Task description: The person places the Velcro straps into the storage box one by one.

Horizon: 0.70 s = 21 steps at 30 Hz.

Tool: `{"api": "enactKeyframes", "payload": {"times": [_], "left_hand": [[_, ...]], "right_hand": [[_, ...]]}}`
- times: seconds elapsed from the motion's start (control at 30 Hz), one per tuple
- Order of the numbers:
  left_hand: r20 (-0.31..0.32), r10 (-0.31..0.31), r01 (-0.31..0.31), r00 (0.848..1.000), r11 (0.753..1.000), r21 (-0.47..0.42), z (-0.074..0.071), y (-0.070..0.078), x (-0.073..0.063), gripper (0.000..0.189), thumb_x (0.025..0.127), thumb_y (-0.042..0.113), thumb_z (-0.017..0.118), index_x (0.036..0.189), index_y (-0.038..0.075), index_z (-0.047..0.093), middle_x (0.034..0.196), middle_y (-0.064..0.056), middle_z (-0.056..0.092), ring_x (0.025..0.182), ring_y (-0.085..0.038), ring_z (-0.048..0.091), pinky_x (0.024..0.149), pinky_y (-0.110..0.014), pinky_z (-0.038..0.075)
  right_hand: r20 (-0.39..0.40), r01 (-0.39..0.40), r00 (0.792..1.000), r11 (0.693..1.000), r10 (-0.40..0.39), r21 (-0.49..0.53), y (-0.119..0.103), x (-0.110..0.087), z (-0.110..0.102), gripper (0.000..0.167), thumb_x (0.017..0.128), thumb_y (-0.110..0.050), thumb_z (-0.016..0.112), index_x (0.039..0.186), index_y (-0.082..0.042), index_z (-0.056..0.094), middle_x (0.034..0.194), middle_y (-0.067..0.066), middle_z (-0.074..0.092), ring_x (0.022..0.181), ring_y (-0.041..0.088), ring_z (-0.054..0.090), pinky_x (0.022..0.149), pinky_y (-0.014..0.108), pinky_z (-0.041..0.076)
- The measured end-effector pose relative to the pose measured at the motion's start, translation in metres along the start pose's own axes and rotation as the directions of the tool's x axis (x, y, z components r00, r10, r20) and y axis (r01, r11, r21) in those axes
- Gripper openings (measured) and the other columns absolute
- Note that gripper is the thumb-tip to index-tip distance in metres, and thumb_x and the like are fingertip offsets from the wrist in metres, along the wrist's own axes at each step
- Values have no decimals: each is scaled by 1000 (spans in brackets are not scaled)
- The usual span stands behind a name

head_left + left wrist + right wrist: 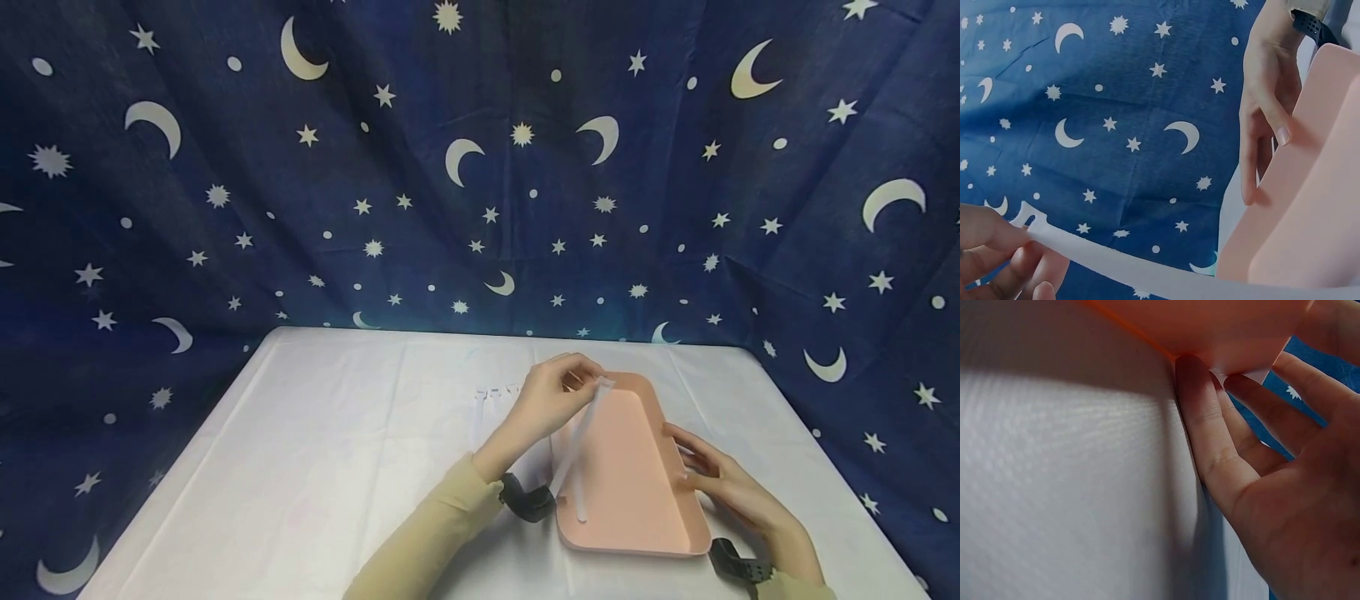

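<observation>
Worktop (pixel 300 450) white-covered; blue moon-and-star curtain (pixel 405 167) behind. Left hand (pixel 550 398), fingers pinching white strip (pixel 577 440) over left side of pink tray (pixel 626 475): slotted end up, away; long axis slanting down, nearer. Right hand (pixel 738 490), fingers apart, touching tray's right wall.

A dark blue cloth (pixel 420 167), printed with pale crescents, stars, sunbursts and dots, hangs behind the far edge of the white tabletop (pixel 300 442) and shows beyond its left and right edges. A fold creases it near the far right corner. Both far corners are rounded; faint creases cross the white surface.
</observation>
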<state>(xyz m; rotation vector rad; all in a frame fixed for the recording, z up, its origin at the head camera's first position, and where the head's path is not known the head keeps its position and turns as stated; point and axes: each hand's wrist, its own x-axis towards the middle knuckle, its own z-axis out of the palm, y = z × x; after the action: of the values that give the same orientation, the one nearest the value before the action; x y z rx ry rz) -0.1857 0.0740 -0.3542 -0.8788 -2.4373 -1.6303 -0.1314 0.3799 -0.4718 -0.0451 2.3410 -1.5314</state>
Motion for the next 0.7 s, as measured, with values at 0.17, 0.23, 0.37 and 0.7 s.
{"api": "enactKeyframes", "payload": {"times": [0.17,0.23,0.37,0.7], "left_hand": [[-6,-5,5,1000,1000,3,6,1,9,13,88,10,63,97,12,72,90,-3,71,73,-2,61,69,-12,48],[-10,-4,4,1000,1000,3,8,1,12,12,88,10,64,97,12,72,89,-3,71,73,-1,61,69,-11,48],[-17,-17,17,1000,1000,-6,12,-1,17,13,88,10,63,97,12,72,91,-3,72,73,-1,59,68,-11,47],[-45,-82,79,996,995,-62,21,-14,28,13,88,10,64,97,12,72,86,-5,70,65,1,56,60,-14,47]], "right_hand": [[3,34,999,999,-34,-6,0,-1,-1,80,87,-19,65,153,-14,20,160,16,17,109,-20,43,106,65,32],[3,39,999,999,-39,-5,-1,-1,-1,80,87,-20,65,153,-14,20,160,17,16,108,-21,43,106,64,32],[4,38,999,999,-38,2,-1,-1,0,81,87,-20,65,154,-13,19,160,20,13,106,-22,43,105,66,32],[3,37,999,999,-37,-7,-1,-1,0,80,88,-20,65,154,-13,19,160,21,12,105,-23,42,105,66,31]]}}
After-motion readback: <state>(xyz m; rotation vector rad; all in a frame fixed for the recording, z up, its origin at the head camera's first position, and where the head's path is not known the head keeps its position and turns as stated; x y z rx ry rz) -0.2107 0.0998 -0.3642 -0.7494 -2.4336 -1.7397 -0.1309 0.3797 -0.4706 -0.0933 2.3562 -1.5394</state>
